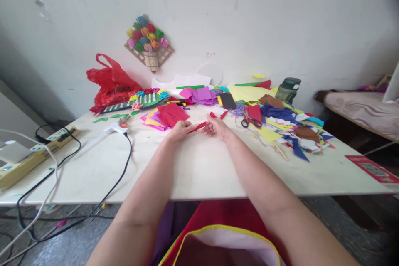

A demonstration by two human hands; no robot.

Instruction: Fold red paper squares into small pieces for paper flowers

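My left hand (181, 130) is closed, its fingers pinching one end of a narrow red paper strip (197, 127) above the table. The strip's other end reaches my right hand (215, 129), whose fingers are curled around it. Just beyond the right fingertips show more red scraps (223, 115); whether they join the strip is hard to see. A stack of red sheets (171, 115), with yellow and purple ones under it, lies right behind my left hand. Black-handled scissors (251, 122) rest to the right of my right hand.
On the left are a glue gun (116, 126) with its cord, a power strip (40, 153) and a red plastic bag (112, 79). Coloured scraps (307, 133) pile up at right, near a green bottle (288, 89). A dark phone (227, 101) lies at the back.
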